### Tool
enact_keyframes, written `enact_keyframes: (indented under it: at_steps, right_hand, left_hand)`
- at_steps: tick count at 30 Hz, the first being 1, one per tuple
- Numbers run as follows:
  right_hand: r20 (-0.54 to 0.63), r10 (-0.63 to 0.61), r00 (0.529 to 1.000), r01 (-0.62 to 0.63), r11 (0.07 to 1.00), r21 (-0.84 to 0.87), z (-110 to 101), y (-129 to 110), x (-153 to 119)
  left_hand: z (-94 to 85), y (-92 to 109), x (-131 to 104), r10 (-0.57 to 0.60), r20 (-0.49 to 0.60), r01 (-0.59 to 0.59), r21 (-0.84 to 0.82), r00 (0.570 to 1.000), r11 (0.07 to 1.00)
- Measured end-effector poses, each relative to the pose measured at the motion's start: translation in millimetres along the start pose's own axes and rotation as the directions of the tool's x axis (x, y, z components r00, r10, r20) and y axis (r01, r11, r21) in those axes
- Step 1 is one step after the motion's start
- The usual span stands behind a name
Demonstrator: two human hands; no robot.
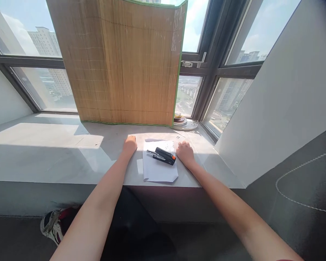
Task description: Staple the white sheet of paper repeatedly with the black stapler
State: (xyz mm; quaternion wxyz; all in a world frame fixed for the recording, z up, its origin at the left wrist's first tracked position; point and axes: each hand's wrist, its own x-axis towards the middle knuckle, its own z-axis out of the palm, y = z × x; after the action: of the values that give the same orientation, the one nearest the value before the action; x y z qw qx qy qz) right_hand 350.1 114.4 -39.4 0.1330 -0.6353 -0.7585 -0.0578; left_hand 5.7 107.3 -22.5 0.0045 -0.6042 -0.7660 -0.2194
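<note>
My left hand [130, 144] rests on the pale windowsill, curled into a loose fist just left of some white paper [159, 174]. On the paper's other side lies my right hand [185, 152], its fingers also folded in, close to the sheet's right edge. I see nothing in either hand. Between them, a black stapler [165, 156] with an orange part at one end lies slantwise on the paper, touched by neither hand. Its arms are spread apart, and a metal strip points left. Small dark bits [167, 143] are scattered on the upper part of the paper.
A bamboo mat blind [136, 65] with green edging stands against the window behind the paper. Stacked plates [180, 121] sit at its lower right corner. A white wall [268, 90] slopes down on the right, with a bead chain [296, 168] hanging near. A shoe [53, 226] shows lower left.
</note>
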Motion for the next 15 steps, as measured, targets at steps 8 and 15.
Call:
enact_keyframes:
  at_steps: [8,15]
  right_hand:
    - [0.059,0.006,0.998,-0.008,1.000,0.025,-7.3,-4.6,1.3]
    - [0.028,0.089,0.996,-0.094,0.946,0.312,-8.4,-21.8,-9.7]
  left_hand:
    - [-17.0,20.0,-46.6,-0.068,-0.046,0.066,-0.046,0.997,0.997]
    - [-30.8,45.3,-72.0,-0.091,-0.247,-0.012,-0.388,0.965,0.921]
